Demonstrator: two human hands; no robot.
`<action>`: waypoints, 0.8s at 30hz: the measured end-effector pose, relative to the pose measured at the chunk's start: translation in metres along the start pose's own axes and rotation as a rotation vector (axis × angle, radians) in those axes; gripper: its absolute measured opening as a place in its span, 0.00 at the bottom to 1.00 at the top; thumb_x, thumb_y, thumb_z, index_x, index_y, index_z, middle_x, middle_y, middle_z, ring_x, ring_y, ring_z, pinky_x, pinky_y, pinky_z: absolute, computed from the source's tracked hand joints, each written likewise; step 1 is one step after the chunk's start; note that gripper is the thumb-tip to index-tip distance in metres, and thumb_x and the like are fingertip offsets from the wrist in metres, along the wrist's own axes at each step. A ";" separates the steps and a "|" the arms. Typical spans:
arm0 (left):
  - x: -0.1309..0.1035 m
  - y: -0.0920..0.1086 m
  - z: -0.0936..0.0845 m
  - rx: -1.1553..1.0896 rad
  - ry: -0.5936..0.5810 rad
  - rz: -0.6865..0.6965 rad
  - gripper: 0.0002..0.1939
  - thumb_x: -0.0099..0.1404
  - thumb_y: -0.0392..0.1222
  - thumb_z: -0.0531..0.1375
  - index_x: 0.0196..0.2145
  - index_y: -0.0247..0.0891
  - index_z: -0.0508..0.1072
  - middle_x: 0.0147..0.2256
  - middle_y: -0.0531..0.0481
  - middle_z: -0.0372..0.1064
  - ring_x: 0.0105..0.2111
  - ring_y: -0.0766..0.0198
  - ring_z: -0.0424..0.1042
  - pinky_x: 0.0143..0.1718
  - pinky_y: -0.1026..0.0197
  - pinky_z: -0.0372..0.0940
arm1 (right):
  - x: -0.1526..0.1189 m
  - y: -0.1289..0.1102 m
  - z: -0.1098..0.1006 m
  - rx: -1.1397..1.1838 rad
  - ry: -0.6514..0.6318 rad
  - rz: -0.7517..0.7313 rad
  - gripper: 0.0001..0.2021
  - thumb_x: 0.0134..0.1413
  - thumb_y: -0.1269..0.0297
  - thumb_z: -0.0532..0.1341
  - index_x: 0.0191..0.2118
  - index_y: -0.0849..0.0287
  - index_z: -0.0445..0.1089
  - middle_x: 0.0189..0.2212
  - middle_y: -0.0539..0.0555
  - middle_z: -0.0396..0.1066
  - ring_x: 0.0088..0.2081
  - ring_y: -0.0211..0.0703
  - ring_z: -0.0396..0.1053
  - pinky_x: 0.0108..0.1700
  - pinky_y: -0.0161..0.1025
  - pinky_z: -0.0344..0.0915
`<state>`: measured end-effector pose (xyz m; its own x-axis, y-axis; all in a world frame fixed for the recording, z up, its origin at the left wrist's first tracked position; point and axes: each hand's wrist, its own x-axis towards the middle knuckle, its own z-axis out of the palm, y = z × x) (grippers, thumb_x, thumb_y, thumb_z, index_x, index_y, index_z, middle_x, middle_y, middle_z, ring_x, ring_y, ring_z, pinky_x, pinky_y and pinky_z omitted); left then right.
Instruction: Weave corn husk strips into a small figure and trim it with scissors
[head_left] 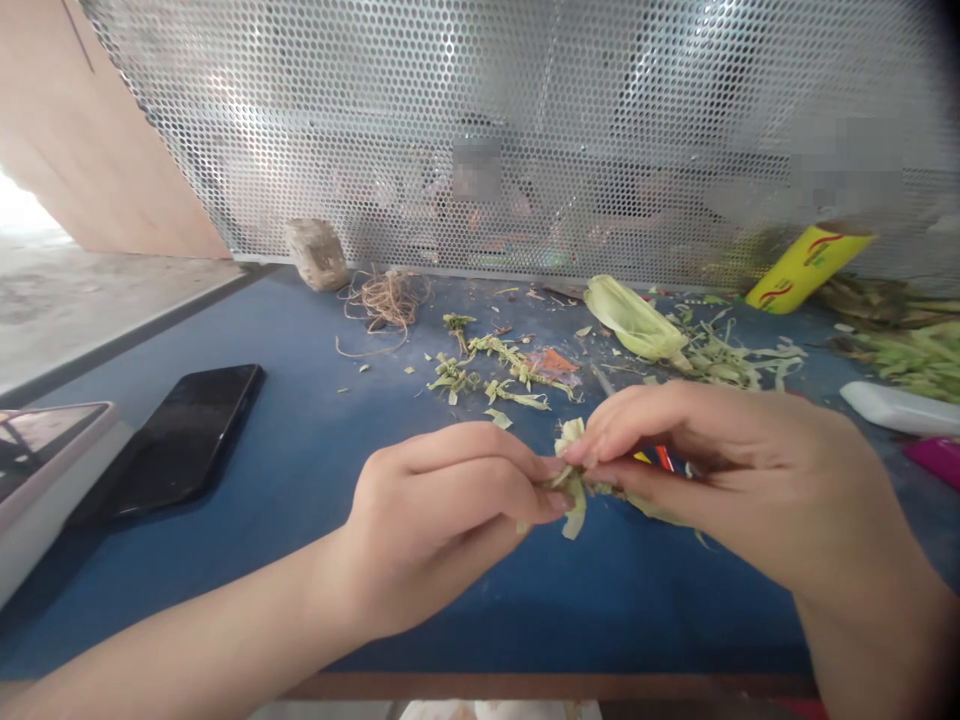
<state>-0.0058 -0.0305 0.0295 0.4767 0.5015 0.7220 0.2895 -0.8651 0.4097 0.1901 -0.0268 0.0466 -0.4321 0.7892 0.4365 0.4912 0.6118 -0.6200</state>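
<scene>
Over the front of the blue table, my left hand [442,510] pinches a pale green strip of corn husk [574,512] between thumb and fingertips. My right hand [742,475] has its thumb and forefinger closed on the same husk, close to the left fingertips. Short folded ends stick out above and below the pinch, and part of the strip is hidden behind the right hand. Just beyond the hands lie several small knotted or braided husk pieces [517,365]. Farther back rests a whole corn husk [634,322], with shredded husk strips [739,358] beside it.
A black phone [169,440] and a pale-edged device [60,460] lie at left. Brown twine [386,298] and a cloudy jar [316,255] stand near the perforated metal screen [375,120]. At right are a yellow tube [810,268], a white object [900,408] and more husks [911,358].
</scene>
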 end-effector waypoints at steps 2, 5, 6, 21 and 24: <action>0.000 0.000 0.000 -0.010 0.003 -0.004 0.07 0.54 0.25 0.60 0.25 0.35 0.72 0.28 0.47 0.74 0.30 0.69 0.74 0.33 0.71 0.70 | -0.001 0.000 -0.001 -0.062 -0.009 -0.028 0.05 0.48 0.71 0.61 0.31 0.54 0.71 0.30 0.46 0.74 0.31 0.35 0.71 0.32 0.29 0.68; -0.001 0.000 0.001 -0.023 0.004 -0.006 0.07 0.53 0.25 0.60 0.24 0.35 0.71 0.27 0.47 0.73 0.30 0.69 0.74 0.33 0.71 0.70 | -0.003 0.001 -0.003 -0.103 -0.037 -0.066 0.06 0.49 0.72 0.60 0.31 0.53 0.70 0.31 0.45 0.74 0.32 0.34 0.72 0.33 0.29 0.67; 0.000 0.000 0.001 -0.026 0.007 -0.005 0.07 0.53 0.25 0.60 0.24 0.34 0.71 0.27 0.47 0.73 0.30 0.69 0.74 0.33 0.71 0.70 | -0.003 0.001 -0.004 -0.107 -0.045 -0.072 0.06 0.49 0.72 0.60 0.31 0.52 0.70 0.32 0.45 0.74 0.33 0.35 0.72 0.33 0.29 0.67; 0.000 -0.001 0.003 -0.063 0.046 -0.048 0.08 0.51 0.24 0.61 0.23 0.36 0.70 0.27 0.49 0.73 0.28 0.68 0.74 0.30 0.71 0.71 | -0.004 0.011 -0.003 -0.258 -0.077 -0.342 0.08 0.52 0.75 0.55 0.35 0.54 0.64 0.36 0.49 0.72 0.40 0.39 0.69 0.43 0.36 0.66; 0.000 -0.001 0.003 -0.060 0.037 -0.029 0.08 0.52 0.24 0.60 0.23 0.35 0.70 0.26 0.49 0.73 0.28 0.68 0.74 0.30 0.71 0.70 | -0.003 0.012 -0.005 -0.240 -0.129 -0.324 0.07 0.53 0.75 0.54 0.32 0.54 0.62 0.36 0.49 0.71 0.40 0.38 0.69 0.39 0.32 0.66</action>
<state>-0.0037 -0.0297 0.0280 0.4379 0.5267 0.7286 0.2523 -0.8498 0.4627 0.2009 -0.0220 0.0407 -0.6770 0.5498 0.4892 0.4695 0.8346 -0.2882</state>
